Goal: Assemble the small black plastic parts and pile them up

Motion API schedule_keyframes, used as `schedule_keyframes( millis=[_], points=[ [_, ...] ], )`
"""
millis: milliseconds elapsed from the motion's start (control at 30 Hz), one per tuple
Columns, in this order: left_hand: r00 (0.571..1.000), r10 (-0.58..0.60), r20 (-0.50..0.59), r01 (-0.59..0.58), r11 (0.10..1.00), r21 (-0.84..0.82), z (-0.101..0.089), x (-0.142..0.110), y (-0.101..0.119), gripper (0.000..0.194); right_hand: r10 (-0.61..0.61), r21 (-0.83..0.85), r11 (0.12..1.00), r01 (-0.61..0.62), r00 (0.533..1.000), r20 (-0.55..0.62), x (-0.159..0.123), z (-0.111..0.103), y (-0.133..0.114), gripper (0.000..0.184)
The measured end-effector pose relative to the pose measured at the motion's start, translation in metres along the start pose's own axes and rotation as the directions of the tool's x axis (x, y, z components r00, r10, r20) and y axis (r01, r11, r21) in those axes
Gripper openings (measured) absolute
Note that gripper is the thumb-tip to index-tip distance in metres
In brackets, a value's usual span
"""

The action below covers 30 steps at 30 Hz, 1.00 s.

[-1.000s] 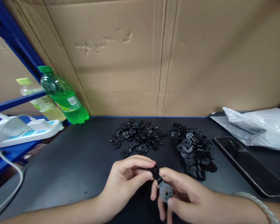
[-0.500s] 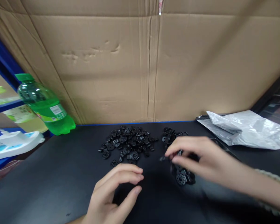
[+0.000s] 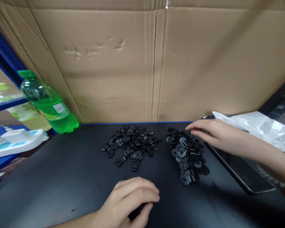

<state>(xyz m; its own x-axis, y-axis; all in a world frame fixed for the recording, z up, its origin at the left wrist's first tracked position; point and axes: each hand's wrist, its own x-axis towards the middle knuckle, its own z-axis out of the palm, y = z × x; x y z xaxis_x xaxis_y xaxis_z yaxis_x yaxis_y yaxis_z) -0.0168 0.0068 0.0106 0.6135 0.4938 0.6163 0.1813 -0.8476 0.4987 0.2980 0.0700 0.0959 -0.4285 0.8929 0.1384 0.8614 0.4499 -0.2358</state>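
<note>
Two heaps of small black parts, each with a round perforated disc and a narrow clip-like tab, lie on the black tabletop [image 3: 61, 177]. My right hand [image 3: 211, 131] is at the back of the right heap [image 3: 187, 155]. Its thumb and forefinger come close together at the parts there; what is between them, if anything, is too small to make out. In front of the left heap [image 3: 133, 142], my left hand [image 3: 133, 202] hovers with fingers bent and thumb apart, nothing visible in it.
A dark phone-like slab [image 3: 242, 171] lies under my right forearm, with a crumpled silvery plastic bag [image 3: 263, 126] behind it. A green bottle [image 3: 52, 104] leans at the left, near a white power strip [image 3: 21, 142] and blue shelf frame. Cardboard [image 3: 114, 69] stands along the back.
My right hand has moved back and right from the front of the right heap, where it held a small black part. My left hand has shifted right and nearer to me.
</note>
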Motion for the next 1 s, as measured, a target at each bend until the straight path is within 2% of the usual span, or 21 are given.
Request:
schedule_keyframes(
  millis=[167, 233, 300, 333, 433, 533, 600, 700, 900, 967, 1000],
  points=[
    [0.996, 0.049, 0.073, -0.056, 0.993, 0.102, 0.001, 0.0, -0.004, 0.028, 0.025, -0.006, 1.0, -0.026, 0.993, -0.119, -0.005, -0.005, -0.004, 0.032],
    [0.986, 0.05, 0.158, -0.083, 0.974, 0.209, 0.002, -0.001, -0.006, 0.028, 0.018, 0.034, 0.999, -0.011, 0.982, -0.188, -0.007, -0.001, -0.016, 0.028],
    [0.969, 0.006, 0.249, -0.097, 0.93, 0.354, 0.002, -0.001, -0.007, 0.029, -0.019, 0.12, 0.992, 0.044, 0.979, -0.204, -0.011, 0.009, -0.036, 0.024],
    [0.96, -0.03, 0.277, -0.099, 0.893, 0.439, 0.001, -0.001, -0.008, 0.029, -0.055, 0.175, 0.98, 0.089, 0.98, -0.192, -0.014, 0.015, -0.049, 0.024],
    [0.944, -0.184, 0.273, -0.056, 0.726, 0.686, -0.001, 0.001, -0.009, 0.025, -0.217, 0.276, 0.938, 0.211, 0.976, -0.01, -0.025, 0.04, -0.084, 0.037],
    [0.92, -0.319, 0.227, 0.024, 0.625, 0.78, -0.006, 0.004, -0.01, 0.014, -0.314, 0.337, 0.907, 0.254, 0.939, 0.137, -0.034, 0.069, -0.105, 0.028],
    [0.908, -0.353, 0.226, 0.054, 0.634, 0.771, -0.008, 0.006, -0.01, 0.007, -0.333, 0.396, 0.883, 0.252, 0.931, 0.15, -0.037, 0.086, -0.109, 0.025],
    [0.9, -0.351, 0.259, 0.071, 0.703, 0.707, -0.01, 0.007, -0.011, 0.01, -0.267, 0.483, 0.855, 0.186, 0.958, 0.103, -0.037, 0.102, -0.106, 0.025],
    [0.909, -0.324, 0.264, 0.151, 0.844, 0.515, -0.009, 0.007, -0.013, 0.012, -0.119, 0.652, 0.758, 0.002, 0.984, 0.135, -0.033, 0.113, -0.102, 0.021],
    [0.919, -0.31, 0.242, 0.192, 0.891, 0.411, -0.009, 0.007, -0.014, 0.023, -0.046, 0.729, 0.677, -0.107, 0.981, 0.186, -0.031, 0.115, -0.101, 0.018],
    [0.929, -0.299, 0.218, 0.219, 0.919, 0.328, -0.009, 0.007, -0.014, 0.029, -0.009, 0.781, 0.6, -0.176, 0.974, 0.227, -0.03, 0.115, -0.1, 0.017]
  ],
)
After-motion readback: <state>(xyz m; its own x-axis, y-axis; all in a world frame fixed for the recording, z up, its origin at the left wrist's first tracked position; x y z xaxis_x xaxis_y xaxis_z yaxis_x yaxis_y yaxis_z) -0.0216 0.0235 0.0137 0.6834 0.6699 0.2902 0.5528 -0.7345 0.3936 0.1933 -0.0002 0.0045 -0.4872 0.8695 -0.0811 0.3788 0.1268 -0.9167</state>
